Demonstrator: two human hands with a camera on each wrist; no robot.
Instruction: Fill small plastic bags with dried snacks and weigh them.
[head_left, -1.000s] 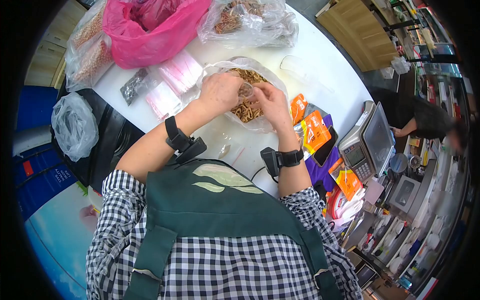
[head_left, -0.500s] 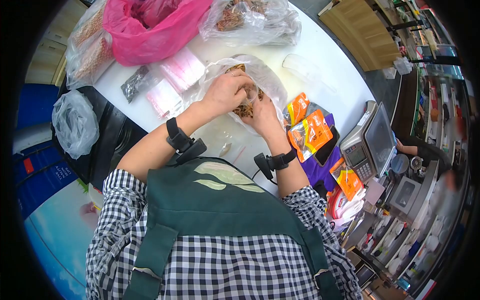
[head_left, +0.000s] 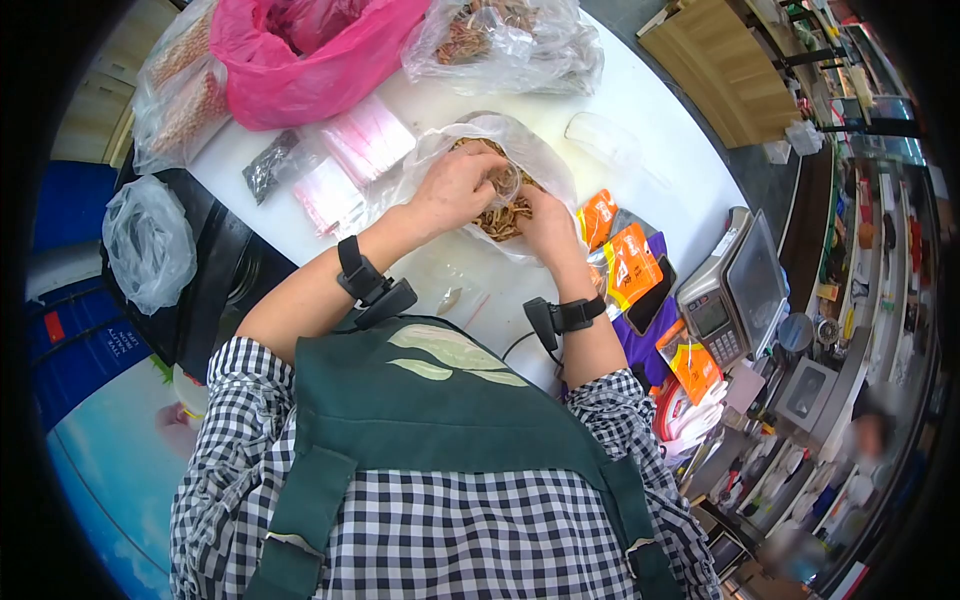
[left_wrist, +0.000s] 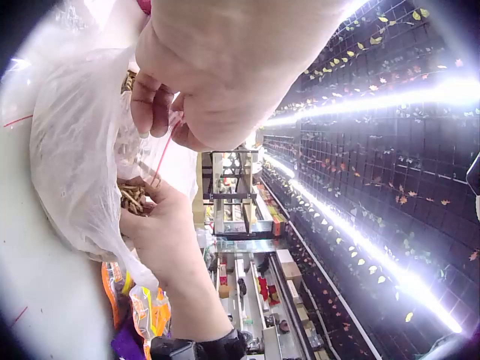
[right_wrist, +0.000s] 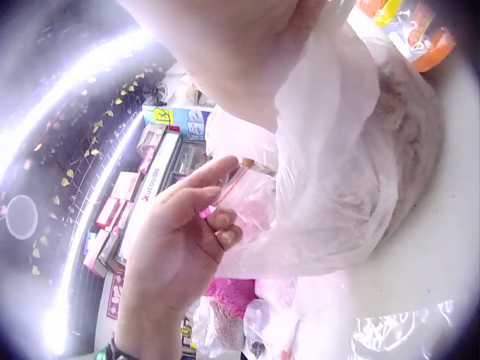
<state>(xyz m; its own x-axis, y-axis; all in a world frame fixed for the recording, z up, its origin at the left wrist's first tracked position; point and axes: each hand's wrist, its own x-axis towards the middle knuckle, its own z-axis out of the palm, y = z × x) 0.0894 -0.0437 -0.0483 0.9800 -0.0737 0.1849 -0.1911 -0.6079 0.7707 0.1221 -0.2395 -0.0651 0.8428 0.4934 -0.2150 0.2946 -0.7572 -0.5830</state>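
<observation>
The left hand (head_left: 458,187) reaches over the near left edge of the white bag (head_left: 552,165), forearm slanting in from the lower left, wrist bent and fingers curled. It pinches a small clear bag (head_left: 508,183), with a red line along it, over the white bag's mouth. The right hand (head_left: 550,225) comes in at the white bag's right side, palm inward and fingers pointing down among the dried pieces (head_left: 500,222) inside. Its fingertips are partly hidden by the pieces and the plastic, so whether it grips any of them cannot be told. What the small bag contains is hard to make out, being see-through and crossed by the left fingers; in the right wrist view the white bag's wall hides the right fingers.

Left of the white bag lie flat packs (head_left: 370,140); beyond it stands the pink bag (head_left: 300,80), cut off by the frame. Right of it are orange packets (head_left: 630,265), a phone (head_left: 652,295) partly covered, and a scale (head_left: 715,310).
</observation>
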